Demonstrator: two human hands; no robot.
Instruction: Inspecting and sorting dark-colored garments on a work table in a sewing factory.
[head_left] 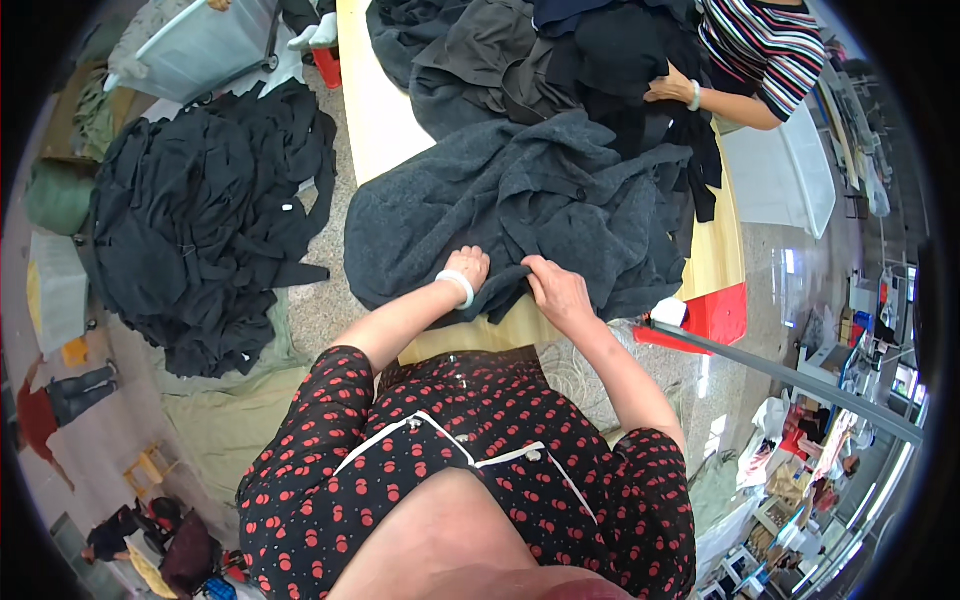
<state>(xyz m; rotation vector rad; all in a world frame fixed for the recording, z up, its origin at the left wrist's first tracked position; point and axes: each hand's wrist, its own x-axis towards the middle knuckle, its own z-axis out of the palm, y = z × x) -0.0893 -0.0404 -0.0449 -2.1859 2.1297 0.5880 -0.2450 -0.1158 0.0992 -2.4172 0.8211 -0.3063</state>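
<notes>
A dark grey woollen coat [430,205] lies rumpled over the near part of the wooden table, with a dark button showing in its folds. My left hand [466,268], with a white band at the wrist, rests at the coat's near edge, its fingers curled into the cloth. Just to the right, my right hand [558,290] pinches a folded edge of the same coat between thumb and fingers. Part of the left fingertips is hidden by the hand itself.
More dark garments [490,60] are heaped farther up the table [718,255]. Across it, a person in a striped top has a hand [672,85] on black cloth. A big pile of black clothes [200,220] lies at left. A red bin [715,318] stands at right, beside a metal bar [790,378].
</notes>
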